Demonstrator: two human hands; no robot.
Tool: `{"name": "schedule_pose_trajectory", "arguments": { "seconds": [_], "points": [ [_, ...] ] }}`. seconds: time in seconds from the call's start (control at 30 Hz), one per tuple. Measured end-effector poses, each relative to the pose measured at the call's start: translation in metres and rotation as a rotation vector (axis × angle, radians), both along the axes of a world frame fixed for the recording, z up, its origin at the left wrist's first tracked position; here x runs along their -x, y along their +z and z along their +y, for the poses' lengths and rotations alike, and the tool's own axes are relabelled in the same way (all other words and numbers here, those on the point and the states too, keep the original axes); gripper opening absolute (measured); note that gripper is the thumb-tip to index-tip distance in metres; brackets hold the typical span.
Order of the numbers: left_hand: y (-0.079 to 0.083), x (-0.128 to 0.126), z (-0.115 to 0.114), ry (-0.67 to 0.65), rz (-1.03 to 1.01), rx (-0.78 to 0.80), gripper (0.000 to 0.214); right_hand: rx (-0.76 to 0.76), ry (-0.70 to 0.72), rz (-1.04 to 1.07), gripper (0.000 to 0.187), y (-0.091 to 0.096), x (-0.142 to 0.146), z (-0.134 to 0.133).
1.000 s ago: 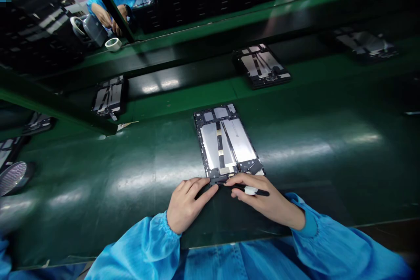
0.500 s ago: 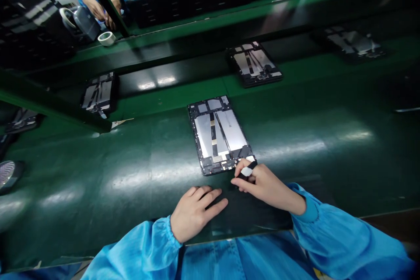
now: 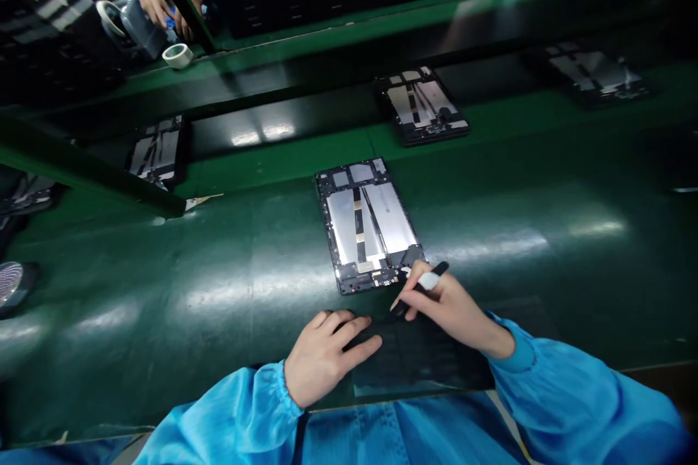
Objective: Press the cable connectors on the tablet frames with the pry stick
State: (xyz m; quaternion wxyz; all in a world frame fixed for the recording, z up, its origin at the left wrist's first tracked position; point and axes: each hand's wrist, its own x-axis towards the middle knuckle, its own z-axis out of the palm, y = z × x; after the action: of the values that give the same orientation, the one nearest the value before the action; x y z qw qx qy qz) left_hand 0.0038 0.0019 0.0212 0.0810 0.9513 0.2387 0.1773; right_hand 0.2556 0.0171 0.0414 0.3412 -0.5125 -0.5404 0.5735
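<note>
An opened tablet (image 3: 369, 225) with silver battery cells and a dark frame lies on the green bench (image 3: 545, 232) in front of me. My right hand (image 3: 447, 305) is closed round a black pen-like tool with a white band (image 3: 422, 283), its tip pointing down at a dark mat (image 3: 430, 356) just below the tablet's near edge. My left hand (image 3: 327, 356) rests flat on that mat with its fingers stretched out, holding nothing, a little short of the tablet.
Other opened tablets lie farther off: one (image 3: 421, 103) behind, one (image 3: 155, 152) at left, one (image 3: 597, 74) at far right. A roll of tape (image 3: 178, 55) sits by another person's hands (image 3: 163, 11) across the line. A green rail (image 3: 92, 174) crosses the left side.
My left hand has come off the tablet's near edge and settled flat on the mat. My right hand has turned the tool from lying level to pointing its tip down at the mat.
</note>
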Motion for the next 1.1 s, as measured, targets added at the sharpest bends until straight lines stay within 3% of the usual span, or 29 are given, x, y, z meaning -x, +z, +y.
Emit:
{"name": "schedule_pose_trajectory", "arguments": {
  "seconds": [0.17, 0.33, 0.53, 1.1],
  "points": [
    [0.004, 0.008, 0.019, 0.127, -0.127, -0.036, 0.021, 0.085, 0.046, 0.076, 0.026, 0.017, 0.008, 0.042],
    [-0.002, 0.013, 0.035, 0.195, -0.123, -0.107, 0.017, 0.164, 0.134, -0.002, 0.022, 0.013, 0.028, 0.071],
    [-0.009, 0.013, 0.033, 0.188, -0.126, -0.100, 0.020, 0.160, 0.171, -0.051, 0.016, 0.010, 0.031, 0.072],
    [-0.006, 0.011, 0.031, 0.201, -0.126, -0.087, 0.020, 0.173, 0.204, -0.075, 0.019, 0.005, 0.028, 0.074]
  ]
}}
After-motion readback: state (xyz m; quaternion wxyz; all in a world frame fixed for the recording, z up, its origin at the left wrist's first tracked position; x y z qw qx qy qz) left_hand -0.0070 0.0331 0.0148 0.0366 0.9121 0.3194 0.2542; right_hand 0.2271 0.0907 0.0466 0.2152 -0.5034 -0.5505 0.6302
